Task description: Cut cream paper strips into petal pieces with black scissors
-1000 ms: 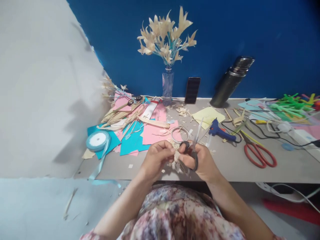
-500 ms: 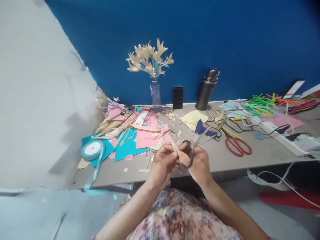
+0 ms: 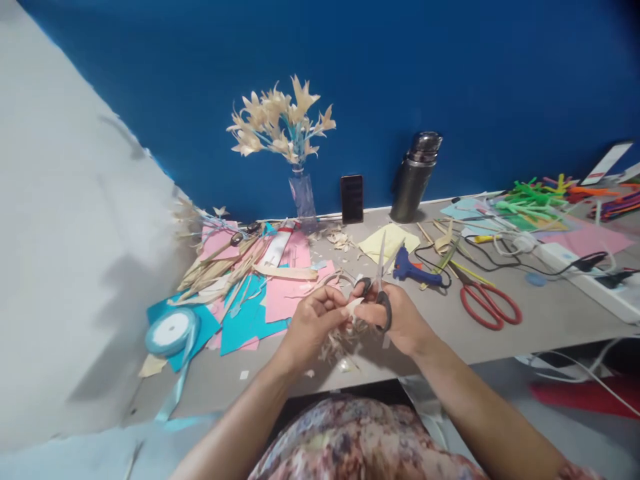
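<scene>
Rising across twelve o'clock, a blue wall point(image 3: 350, 67) fills the background, with a white wall point(image 3: 65, 233) at nine; a grey table point(image 3: 545, 313), littered with coloured paper point(image 3: 237, 337) and scraps point(image 3: 339, 238), runs beneath. From mid-view, a clear bottle point(image 3: 303, 200) of pale flowers point(image 3: 280, 120) stands at eleven, a dark flask point(image 3: 414, 183) at two. The right hand point(image 3: 403, 320) grips black-handled scissors point(image 3: 379, 285), blades spread towards twelve; the left hand point(image 3: 313, 323) pinches a pale piece point(image 3: 354, 307) between thumb and fingers, at five. The bottle's pinkish label point(image 3: 293, 189) is too small to read
</scene>
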Tool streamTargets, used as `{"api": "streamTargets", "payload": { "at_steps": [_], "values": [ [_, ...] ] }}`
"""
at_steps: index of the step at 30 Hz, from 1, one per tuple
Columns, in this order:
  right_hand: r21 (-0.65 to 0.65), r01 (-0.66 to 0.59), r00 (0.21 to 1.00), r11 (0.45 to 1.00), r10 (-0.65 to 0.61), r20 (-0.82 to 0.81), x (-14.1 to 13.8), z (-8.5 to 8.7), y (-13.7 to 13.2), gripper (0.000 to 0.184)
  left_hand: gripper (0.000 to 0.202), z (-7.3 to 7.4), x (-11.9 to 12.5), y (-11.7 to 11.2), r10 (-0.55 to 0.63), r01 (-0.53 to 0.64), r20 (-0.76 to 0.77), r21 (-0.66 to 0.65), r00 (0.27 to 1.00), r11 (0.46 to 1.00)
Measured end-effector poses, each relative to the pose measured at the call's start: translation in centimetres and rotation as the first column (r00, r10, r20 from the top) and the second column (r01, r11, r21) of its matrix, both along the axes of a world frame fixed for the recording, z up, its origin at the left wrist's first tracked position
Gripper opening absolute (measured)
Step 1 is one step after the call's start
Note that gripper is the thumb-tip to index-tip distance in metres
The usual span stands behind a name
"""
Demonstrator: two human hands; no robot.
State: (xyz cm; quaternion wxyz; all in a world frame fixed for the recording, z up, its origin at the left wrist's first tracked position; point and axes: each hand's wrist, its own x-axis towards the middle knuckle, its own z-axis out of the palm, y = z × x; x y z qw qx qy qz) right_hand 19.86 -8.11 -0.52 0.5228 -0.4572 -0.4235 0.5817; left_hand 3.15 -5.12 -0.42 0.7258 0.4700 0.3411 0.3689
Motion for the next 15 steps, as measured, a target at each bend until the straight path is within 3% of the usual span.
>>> {"api": "streamTargets", "payload": {
  "at_steps": [3, 7, 12, 15],
  "values": [
    [-0.035, -0.095, 0.995, 0.995, 0.096, 0.021, 0.4, 0.5, 1.8, 0.024, 0.021, 0.4, -0.3, 2.0, -0.009, 0.018, -0.074, 0.120, 0.997, 0.993],
    [-0.111, -0.131, 0.987, 0.985, 0.140, 0.080, 0.7, 1.7, 3.7, 0.024, 0.021, 0.7, -0.4, 4.0, -0.028, 0.062, -0.138, 0.247, 0.990, 0.967],
    [-0.141, -0.188, 0.979, 0.972, 0.197, 0.055, 0.9, 1.6, 5.8, 0.026, 0.020, 0.7, -0.2, 5.2, -0.040, 0.072, -0.131, 0.252, 0.991, 0.965],
    [-0.129, -0.288, 0.956, 0.949, 0.278, -0.089, 0.9, 0.7, 6.9, 0.024, 0.021, 0.5, -0.4, 5.5, -0.039, 0.053, -0.070, 0.220, 0.997, 0.974]
  ]
}}
